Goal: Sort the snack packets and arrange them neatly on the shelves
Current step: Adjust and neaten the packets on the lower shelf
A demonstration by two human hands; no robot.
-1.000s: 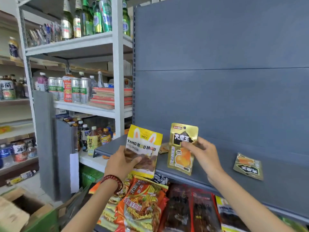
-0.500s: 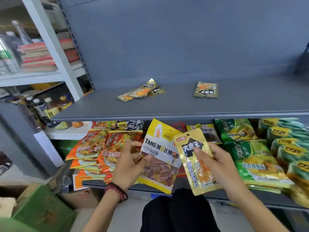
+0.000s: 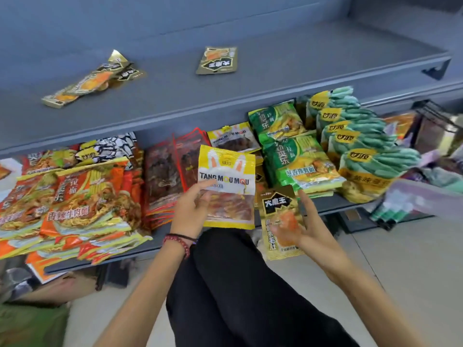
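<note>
Packets: L hand (image 3: 193,211) grips yellow Tang Mou Mou packet (image 3: 226,181) upright, thumb across its face. Matching stack (image 3: 234,139) lies just beyond it on lower shelf (image 3: 333,205); L nearer. R hand (image 3: 304,229) fingers splayed, blurred; grip on gold packet (image 3: 276,204) can't be told.

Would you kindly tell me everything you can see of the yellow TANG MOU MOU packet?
The yellow packet is a glossy plastic pouch, sealed and flat. It has a yellow top with white rabbit-ear shapes, a white band reading TANG MOU MOU, and a clear window showing brown snack pieces. It is held upright before the lower shelf. The left hand grips its lower left side, thumb on front.
</note>
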